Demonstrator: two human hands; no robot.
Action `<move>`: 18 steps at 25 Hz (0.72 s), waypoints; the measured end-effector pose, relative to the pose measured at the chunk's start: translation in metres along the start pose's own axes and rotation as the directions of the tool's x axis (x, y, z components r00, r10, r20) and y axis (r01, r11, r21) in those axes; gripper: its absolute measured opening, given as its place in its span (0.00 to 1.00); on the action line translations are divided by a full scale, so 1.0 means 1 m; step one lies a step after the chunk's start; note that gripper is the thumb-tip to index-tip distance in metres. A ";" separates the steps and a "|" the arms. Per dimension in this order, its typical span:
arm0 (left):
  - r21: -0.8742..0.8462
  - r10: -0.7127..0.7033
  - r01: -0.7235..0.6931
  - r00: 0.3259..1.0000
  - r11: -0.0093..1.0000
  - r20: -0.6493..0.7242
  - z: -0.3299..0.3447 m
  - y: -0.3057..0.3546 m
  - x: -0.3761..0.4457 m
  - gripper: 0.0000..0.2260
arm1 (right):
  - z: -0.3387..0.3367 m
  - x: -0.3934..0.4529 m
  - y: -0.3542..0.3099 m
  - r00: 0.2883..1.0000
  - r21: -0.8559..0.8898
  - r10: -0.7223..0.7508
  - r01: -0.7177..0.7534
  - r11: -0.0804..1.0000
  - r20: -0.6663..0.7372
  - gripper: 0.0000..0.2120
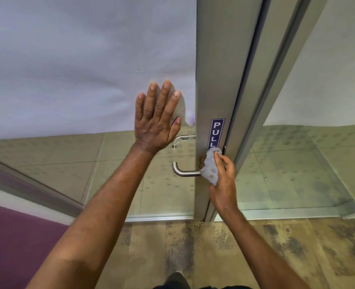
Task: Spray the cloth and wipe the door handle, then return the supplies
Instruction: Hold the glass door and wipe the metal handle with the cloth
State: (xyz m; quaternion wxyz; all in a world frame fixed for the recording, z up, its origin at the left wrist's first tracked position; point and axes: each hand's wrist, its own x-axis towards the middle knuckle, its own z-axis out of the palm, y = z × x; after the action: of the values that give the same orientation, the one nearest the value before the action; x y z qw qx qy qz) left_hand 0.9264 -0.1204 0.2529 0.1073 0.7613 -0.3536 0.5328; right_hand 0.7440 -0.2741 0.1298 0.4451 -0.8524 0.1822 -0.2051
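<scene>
A brushed-metal lever door handle (pixel 184 171) sticks out leftward from the grey metal door stile (pixel 216 80). My right hand (pixel 224 184) is shut on a crumpled pale grey cloth (pixel 211 166), pressing it against the handle's base at the stile. My left hand (pixel 159 117) lies flat and open on the frosted glass panel (pixel 89 69) of the door, above and left of the handle. A second handle (pixel 183 138) shows through the glass on the far side. No spray bottle is in view.
A blue PULL sticker (pixel 217 132) sits on the stile just above the cloth. A fixed glass pane (pixel 318 142) stands to the right of the frame. Mottled beige floor (pixel 255 247) lies below, a purple wall (pixel 16 236) at lower left.
</scene>
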 end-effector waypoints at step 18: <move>-0.026 0.049 -0.050 0.998 0.998 -0.040 0.002 -0.002 -0.002 0.27 | 0.027 0.007 0.044 0.931 -0.318 -0.233 0.138 0.938 -0.282 0.40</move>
State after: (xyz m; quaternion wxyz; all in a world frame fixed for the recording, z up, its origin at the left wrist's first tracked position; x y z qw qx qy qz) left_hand 0.9288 -0.1187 0.2505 0.1112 0.7403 -0.3773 0.5451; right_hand 0.7581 -0.2826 0.0798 0.2574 -0.8786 0.1971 -0.3508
